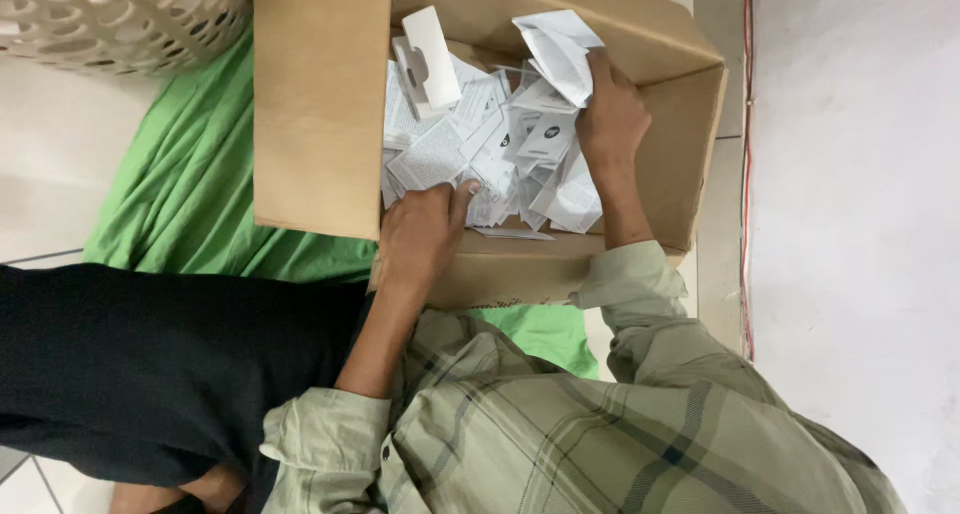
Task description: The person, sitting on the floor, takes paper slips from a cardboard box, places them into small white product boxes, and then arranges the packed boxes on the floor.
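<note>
An open cardboard box (pixel 320 104) lies on a green cloth and holds a pile of several small white printed paper slips (pixel 480 144). My left hand (pixel 425 232) rests at the near edge of the pile. Its fingers curl down among the slips, so what they grip is hidden. My right hand (pixel 610 114) reaches deeper into the box on the right side and pinches a folded white leaflet (pixel 558 46) that is lifted above the pile. A white card with a hang-hole (pixel 432 46) sticks up at the back left of the pile. Both forearms come out of rolled plaid sleeves.
The green cloth (pixel 190 174) spreads over a pale tiled floor (pixel 50 174). A cream lattice basket (pixel 120 19) stands at the upper left. Black fabric (pixel 150 364) covers the lower left. A white wall (pixel 860 194) with a red cable (pixel 747 124) runs along the right.
</note>
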